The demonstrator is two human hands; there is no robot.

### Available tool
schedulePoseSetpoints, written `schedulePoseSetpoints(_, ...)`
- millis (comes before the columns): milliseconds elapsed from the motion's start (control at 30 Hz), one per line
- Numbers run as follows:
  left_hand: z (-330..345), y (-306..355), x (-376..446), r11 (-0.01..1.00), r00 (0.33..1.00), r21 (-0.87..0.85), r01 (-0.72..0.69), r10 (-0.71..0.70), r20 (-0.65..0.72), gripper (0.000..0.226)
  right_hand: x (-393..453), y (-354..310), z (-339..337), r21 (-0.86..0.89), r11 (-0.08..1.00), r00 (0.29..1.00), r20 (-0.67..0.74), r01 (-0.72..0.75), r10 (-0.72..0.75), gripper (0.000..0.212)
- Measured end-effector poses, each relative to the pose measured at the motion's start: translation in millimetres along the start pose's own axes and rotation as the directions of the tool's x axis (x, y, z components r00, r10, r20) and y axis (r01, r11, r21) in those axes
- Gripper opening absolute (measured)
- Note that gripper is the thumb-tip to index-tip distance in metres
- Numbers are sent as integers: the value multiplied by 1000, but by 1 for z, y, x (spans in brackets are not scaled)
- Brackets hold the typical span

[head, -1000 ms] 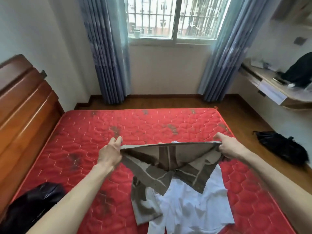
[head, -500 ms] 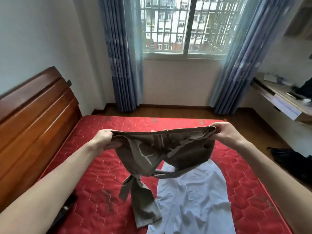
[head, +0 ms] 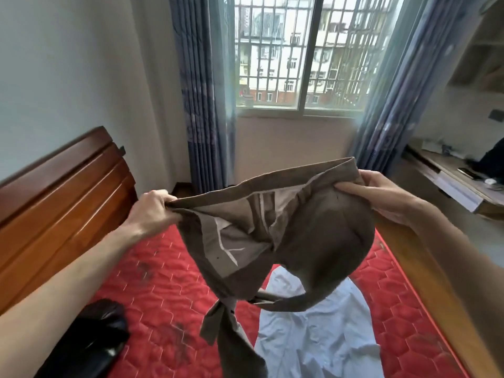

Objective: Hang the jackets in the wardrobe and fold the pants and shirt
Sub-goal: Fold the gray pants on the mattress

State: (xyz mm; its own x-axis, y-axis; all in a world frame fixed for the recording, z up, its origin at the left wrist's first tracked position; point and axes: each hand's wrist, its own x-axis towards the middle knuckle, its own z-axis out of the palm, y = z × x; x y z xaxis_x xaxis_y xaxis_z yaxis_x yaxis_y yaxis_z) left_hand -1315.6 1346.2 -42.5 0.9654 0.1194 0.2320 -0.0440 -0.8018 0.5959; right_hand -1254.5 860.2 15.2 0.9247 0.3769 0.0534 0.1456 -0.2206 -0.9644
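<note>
Grey-brown pants point(head: 308, 241) hang in the air above the bed, waistband stretched wide and partly inside out, legs twisted and dangling down. My left hand point(head: 152, 211) grips the waistband's left end. My right hand point(head: 379, 192) grips its right end. Below the pants a white shirt point(head: 313, 331) lies spread flat on the red mattress point(head: 152, 293). A black jacket point(head: 90, 339) lies crumpled at the lower left on the mattress.
A wooden headboard point(head: 60, 197) runs along the left. Behind the bed are blue curtains point(head: 204, 91) and a barred window point(head: 297, 55). At the right a wall desk point(head: 447, 181) carries small items and a dark garment point(head: 491, 162).
Both hands have lifted the pants up off the white shirt and higher above the bed. The waistband is pulled wider and the view has tilted upward.
</note>
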Motion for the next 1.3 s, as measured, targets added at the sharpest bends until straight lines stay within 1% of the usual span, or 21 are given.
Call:
schedulePoseSetpoints(67, -26, 5, 14, 992, 987, -116, -42, 59, 149, 29, 1, -19, -4, 95, 995, 1000, 12, 11, -13, 48)
schedulePoseSetpoints(100, -36, 8, 20, 967, 967, -253, -36, 98, 235, 35, 3, -27, -5, 129, 991, 1000, -3, 26, -26, 49)
schedulePoseSetpoints(133, -42, 12, 25, 902, 936, -432, 16, 139, 324, 41, 7, -34, -6, 151, 988, 999, -39, 39, -34, 47)
schedulePoseSetpoints(167, -42, 15, 28, 784, 907, -609, 124, 160, 390, 42, 10, -40, -5, 156, 987, 995, -99, 43, -28, 44)
schedulePoseSetpoints(200, -37, 18, 29, 621, 891, -742, 252, 150, 428, 40, 16, -43, -4, 121, 992, 983, -185, 29, -6, 38)
schedulePoseSetpoints(233, -28, 21, 29, 484, 897, -806, 340, 92, 433, 41, 21, -42, -3, 42, 999, 959, -283, -8, 20, 32)
schedulePoseSetpoints(267, -16, 23, 27, 400, 906, -830, 389, 0, 424, 42, 27, -38, -1, -53, 996, 925, -378, -68, 43, 26)
schedulePoseSetpoints(300, -4, 24, 26, 371, 912, -834, 407, -108, 397, 39, 33, -32, 2, -126, 983, 894, -443, -130, 62, 24)
schedulePoseSetpoints(367, 16, 25, 22, 373, 893, -817, 439, -283, 350, 34, 39, -16, 14, -192, 963, 879, -471, -191, 80, 20)
schedulePoseSetpoints(467, 23, 21, 19, 339, 848, -794, 505, -365, 384, 33, 40, 1, 32, -200, 959, 882, -463, -200, 88, 15)
schedulePoseSetpoints(700, 8, 4, 22, 434, 933, -837, 333, -284, 223, 20, 37, 27, 57, -13, 988, 897, -421, -154, 135, 21)
schedulePoseSetpoints(800, 6, 0, 26, 498, 963, -826, 265, -188, 195, 16, 39, 33, 66, 11, 994, 894, -437, -108, 102, 22)
schedulePoseSetpoints(933, 4, 5, 32, 622, 989, -770, 144, -65, 133, 22, 41, 35, 71, 50, 998, 881, -470, -35, 54, 20)
schedulePoseSetpoints(1000, 3, 8, 37, 733, 999, -679, 44, -14, 49, 22, 40, 32, 68, 75, 997, 866, -498, -7, 44, 19)
schedulePoseSetpoints(1033, 2, 10, 40, 799, 999, -599, -50, 47, -19, 18, 39, 30, 67, 82, 997, 860, -509, 7, 36, 20)
schedulePoseSetpoints(1067, 2, 11, 40, 847, 987, -507, -159, 137, -82, 15, 38, 28, 65, 83, 996, 855, -518, 19, 27, 21)
schedulePoseSetpoints(1100, 1, 12, 40, 873, 961, -404, -274, 239, -137, 23, 37, 26, 63, 79, 997, 850, -526, 25, 21, 21)
schedulePoseSetpoints(1133, 0, 12, 40, 870, 922, -306, -386, 348, -172, 35, 36, 23, 61, 75, 997, 845, -535, 27, 17, 22)
schedulePoseSetpoints(1200, -1, 12, 40, 828, 828, -83, -555, 539, -156, 41, 35, 19, 58, 72, 997, 831, -556, 28, 17, 23)
schedulePoseSetpoints(1267, 0, 16, 38, 786, 780, 84, -612, 618, -103, 37, 34, 15, 55, 69, 997, 817, -576, 22, 22, 23)
schedulePoseSetpoints(1300, 0, 18, 37, 783, 776, 103, -614, 622, -107, 33, 33, 14, 53, 69, 998, 812, -583, 14, 28, 22)
